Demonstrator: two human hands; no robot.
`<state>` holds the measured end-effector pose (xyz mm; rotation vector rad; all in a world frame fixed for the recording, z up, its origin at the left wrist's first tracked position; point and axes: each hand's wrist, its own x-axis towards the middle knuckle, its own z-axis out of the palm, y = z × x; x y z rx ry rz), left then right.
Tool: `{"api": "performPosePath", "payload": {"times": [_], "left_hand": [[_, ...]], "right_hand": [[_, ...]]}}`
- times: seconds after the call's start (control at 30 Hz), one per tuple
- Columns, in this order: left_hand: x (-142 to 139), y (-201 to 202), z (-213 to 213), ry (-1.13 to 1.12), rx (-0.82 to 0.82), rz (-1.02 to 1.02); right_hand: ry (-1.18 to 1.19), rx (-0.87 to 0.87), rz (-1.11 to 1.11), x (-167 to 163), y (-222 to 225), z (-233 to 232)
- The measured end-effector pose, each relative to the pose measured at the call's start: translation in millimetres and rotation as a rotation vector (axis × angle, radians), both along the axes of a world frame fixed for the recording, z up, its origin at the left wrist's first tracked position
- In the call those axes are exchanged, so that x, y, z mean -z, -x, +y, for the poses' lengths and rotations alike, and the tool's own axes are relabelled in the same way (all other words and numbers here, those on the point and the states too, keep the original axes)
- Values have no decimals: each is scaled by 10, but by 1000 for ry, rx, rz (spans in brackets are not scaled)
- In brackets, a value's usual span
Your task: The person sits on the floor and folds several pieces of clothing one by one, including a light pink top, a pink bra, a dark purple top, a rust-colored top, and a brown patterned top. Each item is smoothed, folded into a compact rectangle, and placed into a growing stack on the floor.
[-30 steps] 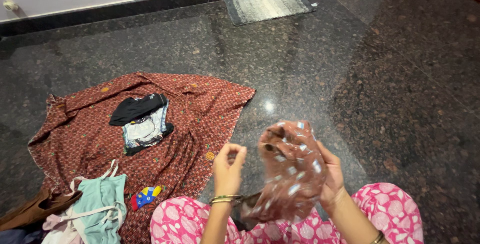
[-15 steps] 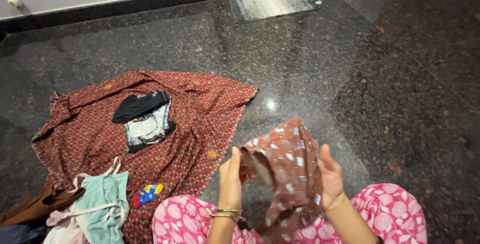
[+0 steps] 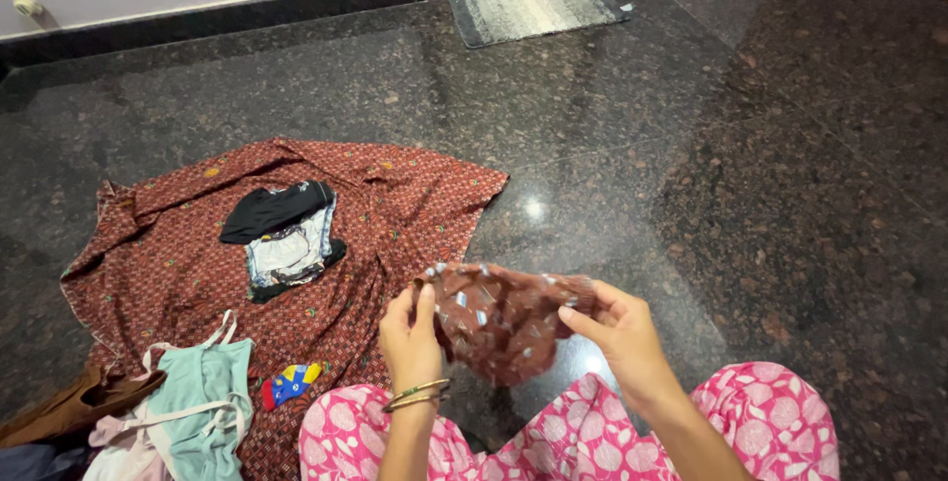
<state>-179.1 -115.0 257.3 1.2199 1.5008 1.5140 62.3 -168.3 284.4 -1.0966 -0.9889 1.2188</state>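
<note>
Since the earlier picture, the brown patterned cloth (image 3: 504, 318) has been lowered and spread sideways; it was hanging long between the hands, and now it is being held as a wide, bunched shape above the lap. The left hand (image 3: 410, 328) has been moved a little to the left, and the right hand (image 3: 622, 328) has been moved further to the right.

The left edge of the cloth is being pinched by the left hand, with the fingers closed around the fabric. The right edge is being gripped between the thumb and fingers of the right hand, so both grips are closed on the same cloth. Metal bangles (image 3: 415, 395) are being worn on the left wrist. Pink patterned trousers (image 3: 760, 422) are being seen below the hands.

A large red printed garment (image 3: 395, 204) is being spread flat on the dark stone floor (image 3: 741, 145), to the left of the hands. A small black and white garment (image 3: 281, 239) is lying on it. A pale green top (image 3: 202, 402) is lying near the lower left corner, beside a small piece in bright colours (image 3: 289, 382). A grey mat (image 3: 533, 7) is lying far away, near the wall.
</note>
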Motion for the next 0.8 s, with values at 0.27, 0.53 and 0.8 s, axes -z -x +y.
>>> {"api": "performPosePath", "payload": {"times": [0.27,0.53,0.8], "left_hand": [[-638,-321,-238,-459,295,454],[-790,-416,-39,-212,517,17],[-617,136,140,-132,499,-173]], "right_hand": [[-87,-101,55,-112,167,-46],[-18,-277,-402,-393,-122,-44],[-677,-19,-1285,-438,-452,-34]]}}
